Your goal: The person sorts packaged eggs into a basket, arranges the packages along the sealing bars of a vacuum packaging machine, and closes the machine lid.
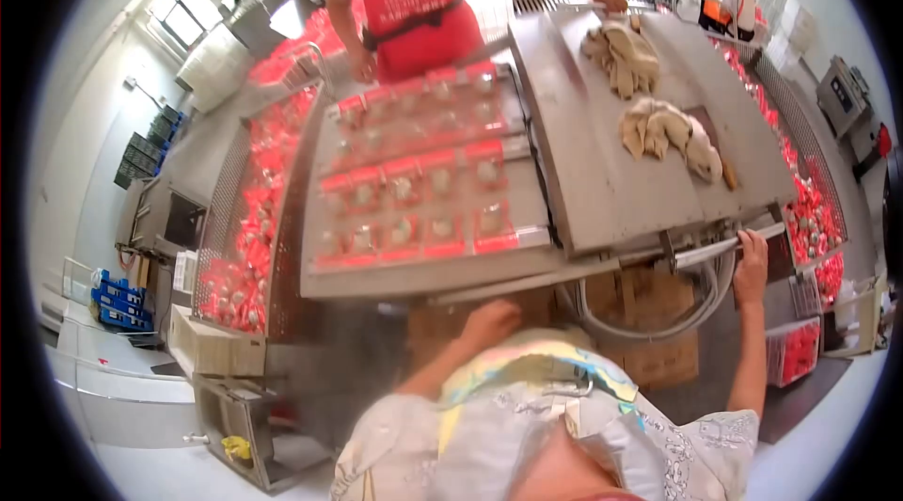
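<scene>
Head: right hand on rail (2 glove bundles beyond).

Pale lettering on red apron, seemingly two lines, too blurred to read

Bright at the far left!
And there go the windows, blazing white! Down the left side runs a pale wall, a blue stack below; over right, a grey machine, pale floor gleaming at near right!
</scene>
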`<action>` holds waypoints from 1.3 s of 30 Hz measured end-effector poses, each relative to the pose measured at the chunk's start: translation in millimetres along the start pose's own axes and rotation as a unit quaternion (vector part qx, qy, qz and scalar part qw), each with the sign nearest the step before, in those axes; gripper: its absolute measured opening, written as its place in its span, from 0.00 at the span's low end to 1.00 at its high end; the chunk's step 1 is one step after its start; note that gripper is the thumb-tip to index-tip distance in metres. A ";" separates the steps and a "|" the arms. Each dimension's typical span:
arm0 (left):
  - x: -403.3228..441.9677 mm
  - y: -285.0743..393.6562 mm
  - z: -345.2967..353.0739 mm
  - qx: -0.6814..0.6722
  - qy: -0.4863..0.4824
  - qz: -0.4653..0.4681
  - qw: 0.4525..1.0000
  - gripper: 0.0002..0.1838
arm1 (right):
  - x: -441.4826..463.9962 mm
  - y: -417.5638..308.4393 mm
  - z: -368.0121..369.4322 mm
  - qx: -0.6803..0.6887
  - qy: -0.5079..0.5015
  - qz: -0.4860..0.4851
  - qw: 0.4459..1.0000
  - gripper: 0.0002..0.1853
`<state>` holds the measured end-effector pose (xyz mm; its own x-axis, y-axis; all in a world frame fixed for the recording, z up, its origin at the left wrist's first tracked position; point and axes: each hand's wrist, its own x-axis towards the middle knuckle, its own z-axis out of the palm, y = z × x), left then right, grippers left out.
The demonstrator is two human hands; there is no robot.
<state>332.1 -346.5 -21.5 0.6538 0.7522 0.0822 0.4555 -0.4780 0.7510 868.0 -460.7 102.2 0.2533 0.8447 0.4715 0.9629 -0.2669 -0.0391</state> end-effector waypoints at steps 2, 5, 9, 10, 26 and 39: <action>-9.0 -0.1 -11.6 -0.005 -0.036 -0.055 0.998 0.11 | 14.4 26.2 0.0 -0.040 -0.021 -0.021 0.999 0.21; -16.9 -3.2 -15.9 0.056 -0.114 -0.144 0.981 0.13 | 25.8 88.1 33.3 -0.090 -0.006 -0.020 0.996 0.14; -37.9 15.7 -31.5 0.047 -0.097 -0.178 0.978 0.14 | 40.4 78.5 26.7 -0.076 -0.029 0.020 0.996 0.06; -39.5 16.4 -34.4 0.043 -0.080 -0.166 0.982 0.14 | 41.1 72.3 25.2 -0.069 0.019 0.008 0.997 0.04; 71.3 281.5 -117.4 0.019 0.022 0.445 0.895 0.28 | 58.4 -23.3 -100.4 -0.067 0.091 -0.033 0.993 0.06; 28.4 210.5 -228.5 0.260 0.118 0.179 0.941 0.26 | 74.9 -287.9 -164.0 0.072 0.023 -0.191 0.979 0.04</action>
<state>308.5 -322.1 288.7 0.6972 0.5511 0.4585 0.5061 -0.8313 0.2296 594.5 -396.7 293.3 -0.1287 0.8479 0.5143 0.9905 0.1354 0.0247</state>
